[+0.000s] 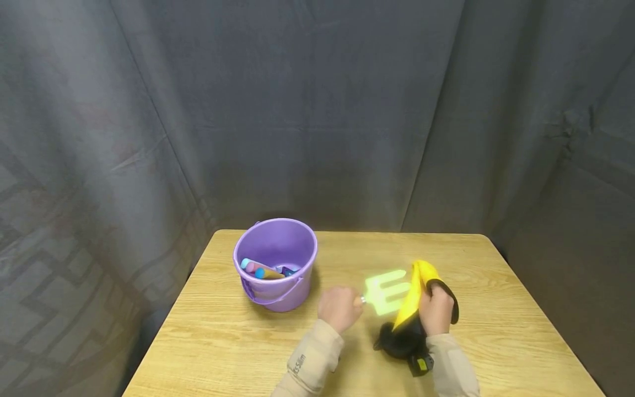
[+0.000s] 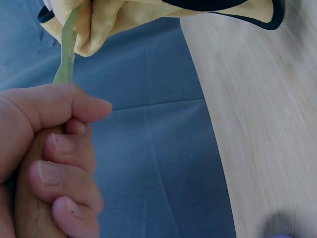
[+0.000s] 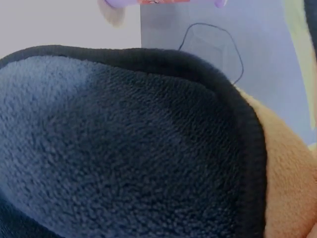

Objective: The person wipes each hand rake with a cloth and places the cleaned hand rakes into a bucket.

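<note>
My left hand (image 1: 339, 309) grips the wooden handle (image 2: 34, 193) of a small garden hand fork, fingers wrapped round it in the left wrist view. The pale green fork head (image 1: 375, 293) points right, its flat side showing in the head view. Bunched in my right hand (image 1: 436, 313) is a plush cloth (image 1: 409, 307), yellow on one side and black with a dark edging on the other. Part of it hangs below that hand. Seen from the left wrist, the fork's tip overlaps the cloth's yellow side. The cloth's black side fills most of the right wrist view, hiding the right fingers.
A purple bucket (image 1: 310, 275) with its handle down stands at the back left of the wooden table (image 1: 198, 342). Several colourful tube-like items (image 1: 260, 269) lie inside it. Grey curtains (image 1: 317, 121) hang behind and on both sides.
</note>
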A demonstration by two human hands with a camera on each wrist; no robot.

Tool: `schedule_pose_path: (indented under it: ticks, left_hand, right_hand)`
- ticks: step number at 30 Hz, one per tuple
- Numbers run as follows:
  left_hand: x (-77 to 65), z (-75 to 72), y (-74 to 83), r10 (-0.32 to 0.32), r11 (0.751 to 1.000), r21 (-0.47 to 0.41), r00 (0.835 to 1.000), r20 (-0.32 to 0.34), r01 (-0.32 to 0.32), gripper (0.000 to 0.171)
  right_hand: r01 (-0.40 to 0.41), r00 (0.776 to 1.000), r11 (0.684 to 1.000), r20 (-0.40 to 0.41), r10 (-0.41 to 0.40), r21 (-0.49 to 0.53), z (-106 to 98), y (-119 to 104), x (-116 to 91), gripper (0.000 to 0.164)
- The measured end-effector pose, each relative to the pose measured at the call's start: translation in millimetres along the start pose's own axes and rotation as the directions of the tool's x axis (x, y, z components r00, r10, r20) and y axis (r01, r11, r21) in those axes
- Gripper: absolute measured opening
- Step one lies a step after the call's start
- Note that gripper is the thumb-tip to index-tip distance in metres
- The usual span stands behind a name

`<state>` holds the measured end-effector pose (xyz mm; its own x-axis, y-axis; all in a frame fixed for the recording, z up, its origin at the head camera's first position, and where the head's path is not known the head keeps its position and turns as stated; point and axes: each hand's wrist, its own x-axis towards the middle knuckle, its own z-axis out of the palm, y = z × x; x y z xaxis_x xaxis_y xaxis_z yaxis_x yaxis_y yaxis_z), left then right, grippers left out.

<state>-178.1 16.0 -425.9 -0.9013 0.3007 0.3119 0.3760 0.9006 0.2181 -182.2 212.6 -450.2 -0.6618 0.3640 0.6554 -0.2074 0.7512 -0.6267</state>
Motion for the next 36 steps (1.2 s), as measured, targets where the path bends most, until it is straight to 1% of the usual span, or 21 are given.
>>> schedule_pose_path:
  ticks: [3, 5, 8, 10, 14, 17, 19, 24, 27, 29, 31, 32, 33, 34, 36]
  left_hand:
    - [-0.5, 1.3, -0.9, -0.010, 1.000, -0.007, 1.000, -0.007, 0.010, 0.029]
    - [-0.7, 2.2, -1.4, -0.022, 1.000, -0.017, 1.000, -0.007, 0.021, 0.030]
    - [-0.8, 3.5, -2.0, -0.044, 0.998, -0.035, 0.999, 0.002, 0.045, 0.030]
    - [-1.1, 4.1, -2.2, -0.060, 0.997, -0.044, 0.998, 0.012, 0.060, 0.028]
    - [-0.8, 4.6, -2.8, -0.087, 0.995, -0.056, 0.996, 0.031, 0.088, 0.022]
    - [-0.1, 5.1, -3.5, -0.102, 0.993, -0.058, 0.994, 0.040, 0.105, 0.022]
    - [0.1, 5.9, -4.0, -0.110, 0.992, -0.056, 0.993, 0.041, 0.113, 0.022]
    - [-0.3, 7.8, -4.3, -0.113, 0.993, -0.041, 0.993, 0.036, 0.115, 0.018]
    - [-0.4, 9.1, -3.7, -0.114, 0.993, -0.022, 0.993, 0.035, 0.115, 0.021]
    - [-0.4, 10.2, -3.1, -0.118, 0.993, -0.003, 0.992, 0.039, 0.119, 0.025]
    - [-0.2, 10.6, -1.9, -0.131, 0.991, 0.006, 0.989, 0.062, 0.131, 0.027]
    - [-0.2, 10.5, -1.2, -0.135, 0.991, 0.006, 0.988, 0.075, 0.135, 0.028]
    - [-0.1, 10.5, -0.3, -0.139, 0.990, 0.002, 0.987, 0.087, 0.139, 0.029]
    - [-0.1, 10.3, 0.6, -0.141, 0.990, -0.002, 0.985, 0.097, 0.141, 0.029]
    - [-0.2, 9.6, 2.2, -0.143, 0.989, -0.021, 0.983, 0.118, 0.147, 0.028]
  right_hand:
    - [-0.001, 1.000, 1.000, -0.012, 0.000, -0.007, -1, 2, 0, 0.017]
    - [-0.023, 1.000, 1.000, -0.011, 0.023, -0.011, -2, 3, 0, 0.017]
    - [-0.093, 0.996, 0.995, -0.001, 0.093, -0.029, -6, 4, 1, 0.020]
    - [-0.150, 0.989, 0.988, 0.011, 0.150, -0.044, -8, 5, 2, 0.022]
    - [-0.229, 0.972, 0.971, 0.030, 0.231, -0.068, -13, 5, 3, 0.025]
    - [-0.260, 0.965, 0.963, 0.004, 0.261, -0.071, -15, 4, 4, 0.029]
    - [-0.251, 0.968, 0.966, -0.030, 0.250, -0.061, -16, 3, 4, 0.031]
    - [-0.156, 0.981, 0.988, -0.117, 0.153, -0.014, -17, -2, 7, 0.030]
    - [-0.105, 0.986, 0.994, -0.131, 0.105, 0.007, -19, -9, 9, 0.024]
    - [-0.042, 0.991, 0.999, -0.127, 0.045, 0.020, -22, -15, 10, 0.023]
    - [0.054, 0.992, 0.997, -0.120, -0.048, 0.049, -23, -21, 12, 0.021]
    - [0.113, 0.988, 0.992, -0.116, -0.105, 0.064, -23, -23, 12, 0.023]
    - [0.176, 0.979, 0.981, -0.116, -0.165, 0.086, -23, -25, 13, 0.030]
    - [0.233, 0.969, 0.966, -0.111, -0.222, 0.109, -23, -27, 13, 0.036]
    - [0.332, 0.943, 0.928, -0.087, -0.321, 0.170, -22, -29, 14, 0.042]
